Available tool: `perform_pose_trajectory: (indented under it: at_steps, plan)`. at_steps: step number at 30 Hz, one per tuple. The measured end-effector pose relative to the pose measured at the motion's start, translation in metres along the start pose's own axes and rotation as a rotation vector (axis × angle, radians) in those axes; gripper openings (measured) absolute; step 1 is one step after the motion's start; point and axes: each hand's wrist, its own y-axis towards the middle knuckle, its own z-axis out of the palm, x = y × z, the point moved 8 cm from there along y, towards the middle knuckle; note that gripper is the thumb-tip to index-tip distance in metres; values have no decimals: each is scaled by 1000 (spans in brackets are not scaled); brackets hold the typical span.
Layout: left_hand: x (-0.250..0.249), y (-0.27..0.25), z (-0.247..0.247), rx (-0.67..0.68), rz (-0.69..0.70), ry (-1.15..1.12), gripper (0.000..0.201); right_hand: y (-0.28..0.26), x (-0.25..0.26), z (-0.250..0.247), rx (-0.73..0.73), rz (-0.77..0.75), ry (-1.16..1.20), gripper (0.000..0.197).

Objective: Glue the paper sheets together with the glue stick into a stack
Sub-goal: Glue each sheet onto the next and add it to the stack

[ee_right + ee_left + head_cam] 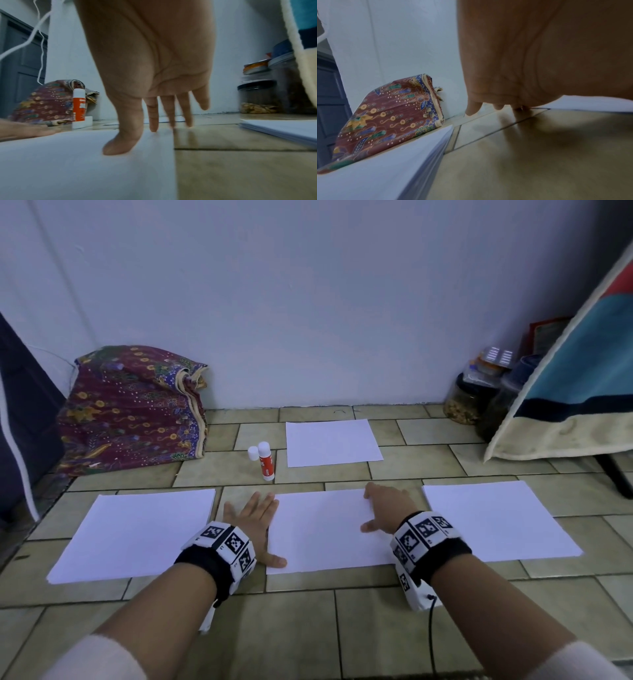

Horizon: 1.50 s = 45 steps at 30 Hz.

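Paper sheet (pixel 325 529) under both flat hands, L hand (pixel 255 520) fingertips blurred

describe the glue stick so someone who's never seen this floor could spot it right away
Start at the tiled floor below the pale wall, and find the single paper sheet lying nearest that wall. Just left of it, before the patterned folded cloth, stands the glue stick. It is the only upright thing among the flat white papers: an orange tube with a white top, its small white cap beside it.

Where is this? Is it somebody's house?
Probably a room at home, with the work done on the tiled floor. A folded patterned cloth lies by the wall, and food jars stand in the corner.
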Motion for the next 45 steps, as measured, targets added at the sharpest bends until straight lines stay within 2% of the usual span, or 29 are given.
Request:
perform_pose_trajectory:
  at_steps: [2, 5, 7, 10, 12, 15, 18, 21, 24, 27, 32, 40, 45]
  plan:
    - [-1, -2, -4, -5, -23, -5, 138, -3, 5, -2, -43, 34, -117, 68]
    - [-13, -4, -23, -81, -93, -33, 115, -4, 19, 3, -36, -3, -94, 59]
    - [-39, -5, -37, -170, -20, -58, 91, -4, 34, 11, 0, -60, 0, 53]
    - [-81, -10, -43, -224, 213, -18, 64, -7, 52, 14, 4, -119, 22, 52]
    - [-90, -10, -42, -228, 238, 11, 43, -10, 63, 14, -15, -153, -51, 46]
    - [-86, -12, -49, -281, 188, -8, 32, -16, 82, 19, -14, -211, -88, 42]
    - [-75, -11, -53, -338, 112, -48, 36, -18, 98, 23, -10, -282, -61, 57]
    - [-55, -3, -38, -273, -20, -157, 70, -19, 106, 20, -12, -362, -104, 62]
    - [-45, 7, -16, -125, -46, -190, 96, -20, 115, 22, -11, -420, -94, 71]
    - [-42, 11, -6, -71, -38, -158, 97, -19, 115, 28, 50, -443, -98, 74]
    - [-39, 13, -1, -34, -74, -61, 91, -9, 79, 21, 95, -347, 50, 65]
    - [-38, 12, 1, -17, -84, -49, 91, 10, 37, 13, 49, -93, 162, 59]
    - [-39, 9, -2, -19, -83, -56, 94, 10, 40, 14, 11, -45, 157, 57]
